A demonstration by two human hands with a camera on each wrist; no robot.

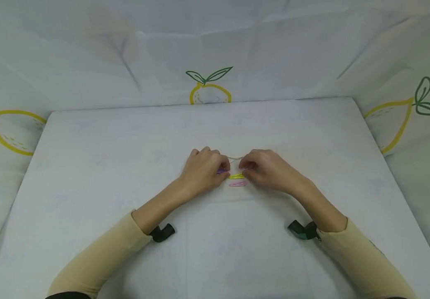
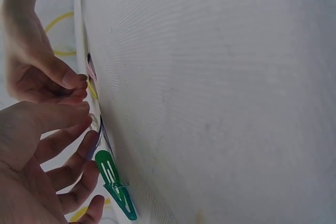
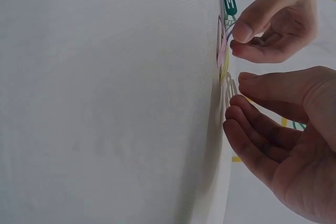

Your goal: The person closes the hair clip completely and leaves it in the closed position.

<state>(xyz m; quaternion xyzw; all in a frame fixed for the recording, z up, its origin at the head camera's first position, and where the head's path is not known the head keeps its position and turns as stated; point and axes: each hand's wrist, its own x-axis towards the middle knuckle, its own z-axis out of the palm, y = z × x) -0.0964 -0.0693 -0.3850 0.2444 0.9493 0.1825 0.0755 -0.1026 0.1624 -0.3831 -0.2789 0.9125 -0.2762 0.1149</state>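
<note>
Several snap hair clips lie on the white table between and beside the two hands. The pink hair clip (image 1: 237,183) is nearest the body, with the yellow hair clip (image 1: 236,176) just beyond it. A purple hair clip (image 1: 221,171) shows between thumb and index finger of my left hand (image 1: 206,171), whose fingers bend loosely at the row. Below those fingers, in the left wrist view, is a green hair clip (image 2: 110,169). My right hand (image 1: 266,168) has its thumb and fingertips apart, close beside a whitish hair clip (image 3: 229,90) in the right wrist view.
The white tabletop (image 1: 215,249) stretches around both arms. White cloth (image 1: 274,54) with lemon drawings hangs behind and at both sides. A dark curved piece (image 1: 162,233) sticks out at the left cuff, and a similar one (image 1: 301,231) at the right cuff.
</note>
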